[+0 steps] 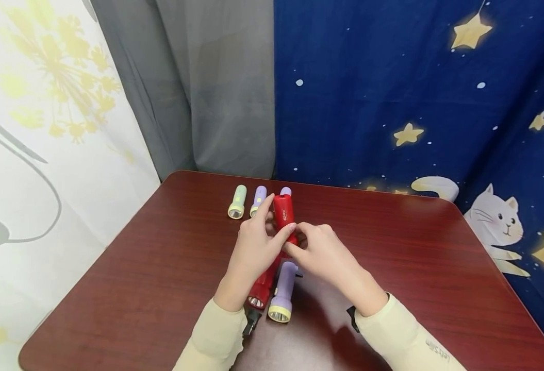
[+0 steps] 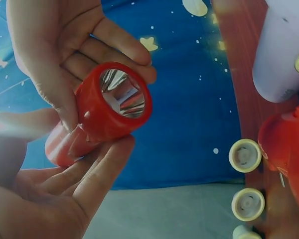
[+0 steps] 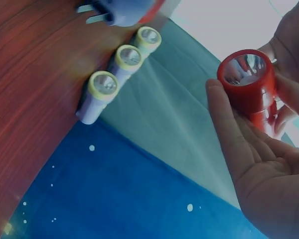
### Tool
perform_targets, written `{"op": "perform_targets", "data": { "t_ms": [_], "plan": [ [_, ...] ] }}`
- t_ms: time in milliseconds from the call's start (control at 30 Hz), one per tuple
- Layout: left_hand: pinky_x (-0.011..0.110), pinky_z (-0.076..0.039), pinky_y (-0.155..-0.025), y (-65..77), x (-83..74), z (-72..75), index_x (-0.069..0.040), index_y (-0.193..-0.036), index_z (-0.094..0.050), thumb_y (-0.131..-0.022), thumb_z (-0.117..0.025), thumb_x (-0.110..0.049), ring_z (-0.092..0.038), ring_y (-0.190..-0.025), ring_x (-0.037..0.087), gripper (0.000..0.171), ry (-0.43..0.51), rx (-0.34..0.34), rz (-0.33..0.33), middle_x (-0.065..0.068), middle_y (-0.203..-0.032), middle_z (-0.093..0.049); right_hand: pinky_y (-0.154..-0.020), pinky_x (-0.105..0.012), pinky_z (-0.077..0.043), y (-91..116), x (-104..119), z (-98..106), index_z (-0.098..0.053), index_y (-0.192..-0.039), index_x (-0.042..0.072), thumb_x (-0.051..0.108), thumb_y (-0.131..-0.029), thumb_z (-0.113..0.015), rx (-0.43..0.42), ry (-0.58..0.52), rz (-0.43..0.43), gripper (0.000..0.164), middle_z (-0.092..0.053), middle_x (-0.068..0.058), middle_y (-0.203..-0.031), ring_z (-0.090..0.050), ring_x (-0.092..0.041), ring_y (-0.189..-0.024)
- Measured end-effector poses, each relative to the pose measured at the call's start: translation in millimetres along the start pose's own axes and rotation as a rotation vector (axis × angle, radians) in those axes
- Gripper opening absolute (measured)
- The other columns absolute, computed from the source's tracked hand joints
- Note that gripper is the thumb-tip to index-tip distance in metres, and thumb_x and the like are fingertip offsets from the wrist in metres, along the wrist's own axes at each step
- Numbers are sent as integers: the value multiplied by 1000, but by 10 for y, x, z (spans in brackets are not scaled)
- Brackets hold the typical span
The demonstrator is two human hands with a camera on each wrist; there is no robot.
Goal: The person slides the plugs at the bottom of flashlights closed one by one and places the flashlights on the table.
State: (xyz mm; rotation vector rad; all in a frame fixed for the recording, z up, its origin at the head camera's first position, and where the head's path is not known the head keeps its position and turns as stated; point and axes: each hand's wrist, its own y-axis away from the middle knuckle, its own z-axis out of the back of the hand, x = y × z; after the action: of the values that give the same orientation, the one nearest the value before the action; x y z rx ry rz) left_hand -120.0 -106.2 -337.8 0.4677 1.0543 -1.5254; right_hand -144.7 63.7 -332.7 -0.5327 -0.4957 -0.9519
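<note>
Both hands hold a red flashlight (image 1: 283, 210) raised over the table, its lens end toward the wearer. My left hand (image 1: 254, 246) grips the body from the left, thumb across its near side. From the right, my right hand (image 1: 329, 253) holds the lower part with bent fingers. The shiny reflector of the held flashlight (image 2: 120, 94) faces the camera in the left wrist view. Below the hands, a second red flashlight (image 1: 260, 292) lies beside a large purple flashlight (image 1: 284, 291), which has metal plug prongs (image 3: 92, 15) folded out in the right wrist view.
Toward the far edge of the brown table (image 1: 392, 257), a small green flashlight (image 1: 239, 198), a small purple flashlight (image 1: 260, 195) and another purple one (image 1: 285, 191) form a row. Behind stand a grey curtain (image 1: 230, 87) and a blue star-patterned curtain (image 1: 369, 103).
</note>
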Motion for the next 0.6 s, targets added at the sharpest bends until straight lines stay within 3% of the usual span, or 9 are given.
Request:
{"op": "perform_targets", "data": {
  "t_ms": [233,367,500,600],
  "plan": [
    [36,-65,-78,-36,61,53,-9,-163,-40,-100,-74,-28,-73,-93,20,74,-9,58,48,13,-125,-74,-67,-23,-60,-111,-36,-28,-77,-115,4,27,-94,-80,6,-14,-23,31,-79,0,-84,-71,-6,-71],
    [32,-63,-72,-53,107,91,-9,-159,-48,-103,-70,-30,-73,-87,17,64,-42,94,93,12,-130,-73,-63,-25,-58,-230,-128,-36,-79,-111,4,33,-94,-82,3,5,-46,33,-79,-2,-83,-68,-7,-66],
    [38,-63,-76,-36,167,108,-10,-147,-61,-102,-70,-31,-72,-87,17,50,-170,148,161,9,-125,-76,-59,-26,-54,-404,-289,-40,-79,-107,2,38,-94,-81,-15,41,-91,39,-78,-5,-80,-65,-11,-63],
    [47,-62,-85,-11,198,102,-13,-143,-65,-101,-71,-35,-74,-95,22,48,-297,229,229,10,-122,-77,-58,-28,-50,-547,-422,0,-79,-101,2,41,-93,-80,-37,72,-154,39,-75,-5,-76,-63,-15,-63]
  ]
}}
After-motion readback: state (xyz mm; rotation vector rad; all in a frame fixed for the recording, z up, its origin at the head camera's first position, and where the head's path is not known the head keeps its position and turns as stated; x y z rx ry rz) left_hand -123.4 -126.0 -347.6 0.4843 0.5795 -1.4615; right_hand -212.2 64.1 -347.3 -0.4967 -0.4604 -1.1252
